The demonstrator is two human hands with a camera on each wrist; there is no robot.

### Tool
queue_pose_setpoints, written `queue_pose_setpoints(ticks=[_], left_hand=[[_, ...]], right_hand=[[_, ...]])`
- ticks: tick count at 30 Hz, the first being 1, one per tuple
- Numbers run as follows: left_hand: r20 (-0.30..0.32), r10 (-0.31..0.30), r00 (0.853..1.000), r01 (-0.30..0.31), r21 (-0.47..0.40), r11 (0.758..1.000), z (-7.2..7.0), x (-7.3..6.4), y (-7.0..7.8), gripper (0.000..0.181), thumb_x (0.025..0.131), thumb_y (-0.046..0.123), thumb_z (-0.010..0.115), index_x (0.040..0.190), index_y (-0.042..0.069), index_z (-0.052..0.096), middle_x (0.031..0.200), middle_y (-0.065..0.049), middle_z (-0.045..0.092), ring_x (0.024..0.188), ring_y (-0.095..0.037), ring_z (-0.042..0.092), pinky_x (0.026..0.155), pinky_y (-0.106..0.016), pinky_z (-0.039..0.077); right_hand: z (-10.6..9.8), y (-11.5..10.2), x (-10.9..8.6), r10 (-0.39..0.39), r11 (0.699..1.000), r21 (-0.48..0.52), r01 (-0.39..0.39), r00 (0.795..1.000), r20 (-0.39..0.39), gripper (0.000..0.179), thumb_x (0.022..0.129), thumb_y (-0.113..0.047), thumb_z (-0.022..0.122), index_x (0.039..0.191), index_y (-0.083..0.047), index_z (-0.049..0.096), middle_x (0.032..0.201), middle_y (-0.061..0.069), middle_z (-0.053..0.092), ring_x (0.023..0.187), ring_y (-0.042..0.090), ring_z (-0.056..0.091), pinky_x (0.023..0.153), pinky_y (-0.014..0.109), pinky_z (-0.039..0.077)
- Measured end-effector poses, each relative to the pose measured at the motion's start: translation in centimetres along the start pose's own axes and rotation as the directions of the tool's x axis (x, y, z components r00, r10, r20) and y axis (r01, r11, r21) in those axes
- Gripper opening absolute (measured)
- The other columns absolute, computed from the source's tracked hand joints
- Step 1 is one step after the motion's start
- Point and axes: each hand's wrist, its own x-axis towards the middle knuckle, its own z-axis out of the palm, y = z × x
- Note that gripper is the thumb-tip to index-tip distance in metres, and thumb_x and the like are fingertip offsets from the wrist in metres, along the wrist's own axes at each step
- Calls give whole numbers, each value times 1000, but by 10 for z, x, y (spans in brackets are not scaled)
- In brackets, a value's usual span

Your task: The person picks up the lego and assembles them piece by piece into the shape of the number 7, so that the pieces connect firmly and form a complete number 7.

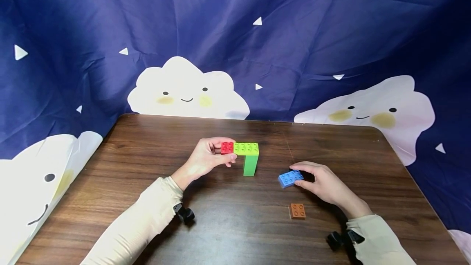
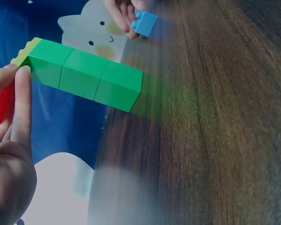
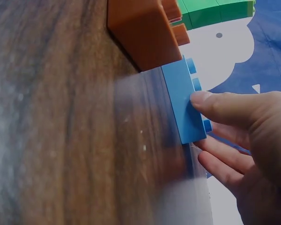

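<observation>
My left hand (image 1: 206, 156) pinches a small red brick (image 1: 227, 147) and the near end of a lime brick (image 1: 247, 149) between thumb and fingers. Under the lime brick's far end is a column of green bricks (image 2: 84, 72), three tall, its foot at the tabletop. How the red brick is joined is hidden by the fingers in the left wrist view. To the right, my right hand (image 1: 324, 181) grips a blue brick (image 1: 290, 178) by its end, thumb on one side and fingers on the other (image 3: 183, 101). It is low over the table; contact cannot be told.
A brown-orange square brick (image 1: 297, 211) sits on the dark wooden table (image 1: 235, 232), nearer than the blue brick. Behind the table's far edge hangs a navy cloth (image 1: 287, 44) with white clouds. Each wrist wears a small black camera.
</observation>
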Motion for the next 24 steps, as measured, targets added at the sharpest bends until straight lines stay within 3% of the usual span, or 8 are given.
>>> queue_pose_setpoints(ticks=[13,24], left_hand=[[1,-12,1000,12,-4,1000,-1,-2,0,40,92,-15,73,131,-18,64,90,0,81,79,-13,77,70,-29,67],[5,-4,1000,4,9,1000,1,0,0,41,92,-14,74,131,-17,64,94,-7,82,79,-23,78,70,-31,68]], right_hand=[[6,2,2,-69,997,-25,68,997,-29,34,94,-13,84,127,-9,77,125,5,78,112,26,74,92,46,63],[5,-4,-2,-37,999,7,37,995,-90,34,94,-16,85,127,-10,78,124,3,78,117,29,73,98,54,61]])
